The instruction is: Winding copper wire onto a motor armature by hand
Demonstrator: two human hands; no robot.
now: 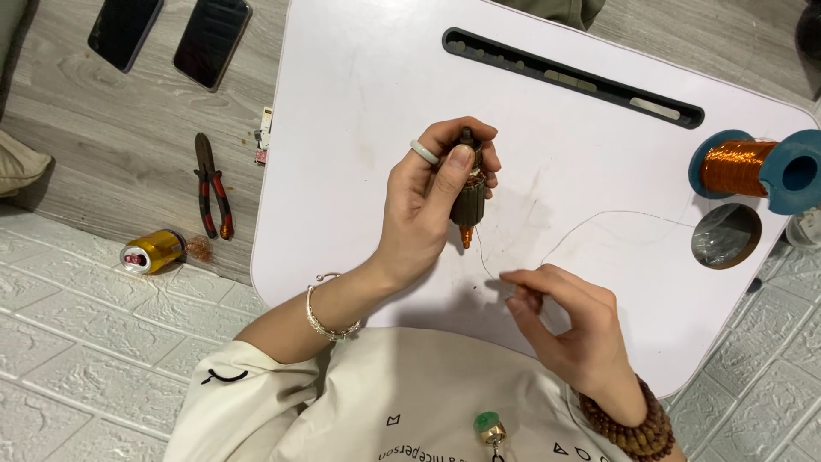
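Evidently the left hand (423,210) clasped a small motor armature (468,198) upright above the white counter (359,128), thumb pressing its side so the core was steadied. The right hand (569,329) pinched a thin copper wire (590,220) taut, its grip closed on the strand that ran off toward the blue-ended wire spool (753,168), lying at the counter's right edge.
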